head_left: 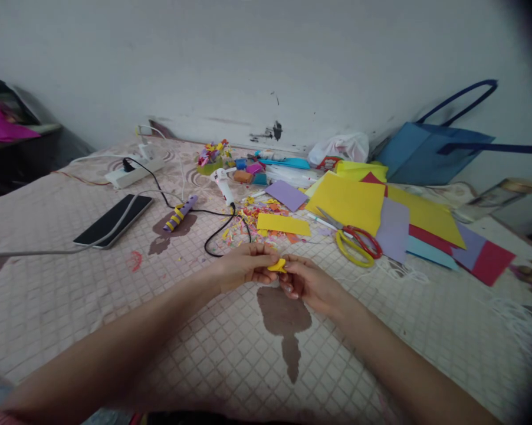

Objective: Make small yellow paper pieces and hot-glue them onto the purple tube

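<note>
Both my hands meet over the patterned bed cover (pixel 62 307), pinching a small yellow paper piece (pixel 277 265) between them. My left hand (pixel 243 267) is closed on its left side, fingers curled over it. My right hand (pixel 308 283) grips it from the right with fingertips pressed together. Just beyond the hands lie a yellow paper strip (pixel 283 224) and a scatter of coloured paper scraps (pixel 257 213). Two pairs of scissors, yellow-handled (pixel 350 249) and red-handled (pixel 363 239), rest to the right on the paper stack.
Coloured paper sheets (pixel 407 224) spread at right, a blue bag (pixel 429 153) behind them. A white glue gun (pixel 224 184) with black cable, a purple-yellow wrapped roll (pixel 180 213), a phone (pixel 114 220) and a power strip (pixel 133 172) lie at left. Wall at the back.
</note>
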`<state>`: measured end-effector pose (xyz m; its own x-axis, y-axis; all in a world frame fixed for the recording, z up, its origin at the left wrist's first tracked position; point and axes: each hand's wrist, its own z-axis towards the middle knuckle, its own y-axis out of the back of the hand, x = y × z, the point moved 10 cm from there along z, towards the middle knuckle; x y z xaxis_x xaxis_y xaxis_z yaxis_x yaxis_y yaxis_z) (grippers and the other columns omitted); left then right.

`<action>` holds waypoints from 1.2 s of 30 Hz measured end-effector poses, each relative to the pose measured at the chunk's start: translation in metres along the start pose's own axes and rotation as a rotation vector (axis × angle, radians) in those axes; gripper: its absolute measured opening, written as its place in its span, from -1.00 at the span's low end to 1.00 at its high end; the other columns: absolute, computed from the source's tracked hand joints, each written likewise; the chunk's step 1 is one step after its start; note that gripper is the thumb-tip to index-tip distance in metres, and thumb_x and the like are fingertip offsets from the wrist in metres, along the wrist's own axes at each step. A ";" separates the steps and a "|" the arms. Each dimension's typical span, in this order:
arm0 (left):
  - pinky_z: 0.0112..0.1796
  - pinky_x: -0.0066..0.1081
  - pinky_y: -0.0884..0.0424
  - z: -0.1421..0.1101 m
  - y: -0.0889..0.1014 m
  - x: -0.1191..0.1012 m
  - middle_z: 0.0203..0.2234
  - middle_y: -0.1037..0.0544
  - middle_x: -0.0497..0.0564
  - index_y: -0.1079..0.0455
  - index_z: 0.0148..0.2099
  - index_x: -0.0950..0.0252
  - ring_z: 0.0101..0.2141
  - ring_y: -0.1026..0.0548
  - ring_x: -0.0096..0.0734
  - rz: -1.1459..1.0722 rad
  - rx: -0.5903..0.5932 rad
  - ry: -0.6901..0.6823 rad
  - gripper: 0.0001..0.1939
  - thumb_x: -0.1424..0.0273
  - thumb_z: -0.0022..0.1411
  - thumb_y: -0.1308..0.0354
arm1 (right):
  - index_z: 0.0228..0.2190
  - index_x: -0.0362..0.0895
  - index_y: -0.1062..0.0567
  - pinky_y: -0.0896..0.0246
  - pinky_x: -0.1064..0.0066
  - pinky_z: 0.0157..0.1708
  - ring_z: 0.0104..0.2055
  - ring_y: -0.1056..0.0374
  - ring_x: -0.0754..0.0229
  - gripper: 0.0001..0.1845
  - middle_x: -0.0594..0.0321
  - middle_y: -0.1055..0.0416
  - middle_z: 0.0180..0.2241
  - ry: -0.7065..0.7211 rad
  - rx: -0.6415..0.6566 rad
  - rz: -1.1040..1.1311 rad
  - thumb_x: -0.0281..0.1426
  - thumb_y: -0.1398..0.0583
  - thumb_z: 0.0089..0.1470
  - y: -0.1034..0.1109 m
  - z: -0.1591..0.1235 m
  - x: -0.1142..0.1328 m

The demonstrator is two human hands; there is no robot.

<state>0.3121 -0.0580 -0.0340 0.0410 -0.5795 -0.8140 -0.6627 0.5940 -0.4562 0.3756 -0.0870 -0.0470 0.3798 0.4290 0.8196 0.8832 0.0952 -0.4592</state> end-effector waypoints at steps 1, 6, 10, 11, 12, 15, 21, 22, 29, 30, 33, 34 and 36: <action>-0.48 -0.58 -0.36 0.000 0.000 0.000 -0.54 -0.48 -0.06 -0.39 -0.35 0.39 -0.55 -0.44 -0.62 0.001 -0.001 -0.002 -0.76 0.36 -0.01 -0.33 | -0.50 -0.16 -0.40 0.05 0.60 -0.73 -0.67 -0.16 0.42 -0.87 0.37 -0.30 -0.65 -0.001 0.001 0.001 -0.37 -0.25 -0.12 0.000 0.000 0.000; -0.48 -0.60 -0.35 0.001 -0.002 0.001 -0.53 -0.47 -0.06 -0.39 -0.32 0.39 -0.55 -0.43 -0.64 0.008 0.017 0.002 -0.72 0.34 -0.04 -0.35 | -0.51 -0.16 -0.39 0.06 0.60 -0.72 -0.66 -0.15 0.42 -0.85 0.38 -0.29 -0.65 -0.004 0.001 0.001 -0.36 -0.26 -0.13 -0.001 -0.001 0.001; -0.45 -0.56 -0.37 0.000 -0.002 -0.002 -0.52 -0.47 -0.06 -0.37 -0.33 0.39 -0.56 -0.43 -0.64 0.063 -0.010 -0.020 -0.65 0.23 -0.04 -0.33 | -0.53 -0.15 -0.37 0.04 0.58 -0.71 -0.67 -0.13 0.42 -0.80 0.40 -0.28 -0.66 0.024 -0.043 -0.107 -0.31 -0.27 -0.13 0.001 -0.002 0.003; -0.45 -0.55 -0.37 -0.001 -0.002 -0.003 -0.51 -0.47 -0.05 -0.37 -0.33 0.39 -0.55 -0.43 -0.62 0.095 -0.018 -0.036 -0.63 0.18 -0.02 -0.30 | -0.54 -0.15 -0.36 0.03 0.57 -0.70 -0.67 -0.12 0.42 -0.78 0.41 -0.27 -0.67 0.054 -0.074 -0.168 -0.30 -0.27 -0.12 0.003 -0.003 0.006; -0.46 -0.54 -0.37 -0.002 -0.002 -0.006 -0.52 -0.47 -0.05 -0.36 -0.34 0.39 -0.55 -0.44 -0.60 0.132 -0.026 -0.053 -0.61 0.14 0.00 -0.28 | -0.54 -0.15 -0.36 0.02 0.57 -0.69 -0.68 -0.11 0.43 -0.77 0.41 -0.26 -0.67 0.097 -0.109 -0.241 -0.28 -0.27 -0.11 0.005 -0.004 0.011; -0.46 -0.52 -0.37 -0.003 -0.003 -0.010 -0.52 -0.47 -0.04 -0.35 -0.36 0.39 -0.54 -0.45 -0.58 0.236 -0.047 -0.079 -0.61 0.13 -0.01 -0.27 | -0.55 -0.15 -0.35 0.00 0.55 -0.66 -0.67 -0.12 0.42 -0.77 0.43 -0.25 -0.68 0.224 -0.189 -0.439 -0.28 -0.25 -0.07 0.007 -0.009 0.025; -0.39 -0.52 -0.39 -0.001 0.004 -0.010 -0.47 -0.49 -0.04 -0.38 -0.29 0.39 -0.51 -0.46 -0.60 0.178 -0.087 -0.089 -0.74 0.36 -0.01 -0.30 | -0.54 -0.13 -0.35 0.00 0.54 -0.67 -0.67 -0.12 0.41 -0.76 0.43 -0.25 -0.68 0.154 -0.174 -0.335 -0.24 -0.23 -0.04 0.007 -0.009 0.021; -0.38 -0.51 -0.39 0.000 0.005 -0.009 -0.45 -0.49 -0.03 -0.38 -0.27 0.39 -0.51 -0.46 -0.60 0.153 -0.089 -0.089 -0.74 0.38 -0.01 -0.30 | -0.53 -0.13 -0.35 0.00 0.55 -0.67 -0.67 -0.13 0.41 -0.76 0.42 -0.26 -0.67 0.130 -0.158 -0.299 -0.24 -0.23 -0.05 0.006 -0.008 0.019; -0.40 -0.51 -0.38 -0.002 0.007 -0.008 -0.55 -0.49 -0.03 -0.36 -0.34 0.40 -0.52 -0.47 -0.56 0.232 -0.128 -0.085 -0.74 0.30 0.02 -0.29 | -0.56 -0.14 -0.35 0.00 0.55 -0.68 -0.67 -0.10 0.42 -0.74 0.43 -0.23 -0.68 0.221 -0.221 -0.311 -0.24 -0.25 -0.04 0.010 -0.009 0.024; -0.41 -0.52 -0.38 -0.002 0.006 -0.007 -0.57 -0.49 -0.03 -0.36 -0.36 0.40 -0.53 -0.47 -0.56 0.237 -0.125 -0.075 -0.74 0.30 0.02 -0.29 | -0.56 -0.15 -0.36 0.00 0.55 -0.67 -0.67 -0.11 0.42 -0.73 0.42 -0.23 -0.67 0.224 -0.215 -0.321 -0.23 -0.25 -0.04 0.009 -0.009 0.024; -0.44 -0.54 -0.37 -0.002 0.006 -0.006 -0.56 -0.50 -0.03 -0.37 -0.38 0.40 -0.56 -0.45 -0.59 0.177 -0.106 -0.040 -0.75 0.32 0.01 -0.30 | -0.53 -0.15 -0.37 -0.04 0.55 -0.67 -0.65 -0.15 0.41 -0.68 0.39 -0.27 -0.62 0.187 -0.174 -0.260 -0.16 -0.23 -0.01 0.007 -0.009 0.022; -0.45 -0.55 -0.37 -0.002 0.006 -0.004 -0.55 -0.50 -0.03 -0.38 -0.38 0.40 -0.56 -0.44 -0.61 0.149 -0.096 -0.026 -0.76 0.33 0.00 -0.30 | -0.51 -0.15 -0.38 -0.05 0.55 -0.67 -0.64 -0.17 0.41 -0.67 0.38 -0.28 -0.60 0.174 -0.168 -0.228 -0.14 -0.22 0.00 0.007 -0.009 0.022; -0.46 -0.57 -0.36 -0.001 0.005 -0.002 -0.56 -0.50 -0.04 -0.39 -0.39 0.40 -0.57 -0.44 -0.62 0.096 -0.074 -0.002 -0.78 0.36 0.00 -0.30 | -0.50 -0.16 -0.39 -0.05 0.57 -0.67 -0.63 -0.19 0.41 -0.67 0.38 -0.29 -0.59 0.151 -0.159 -0.178 -0.13 -0.22 0.00 0.008 -0.010 0.022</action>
<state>0.3075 -0.0541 -0.0342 -0.0236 -0.5209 -0.8533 -0.7168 0.6038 -0.3488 0.3934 -0.0858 -0.0296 0.2408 0.2786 0.9297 0.9673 0.0097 -0.2535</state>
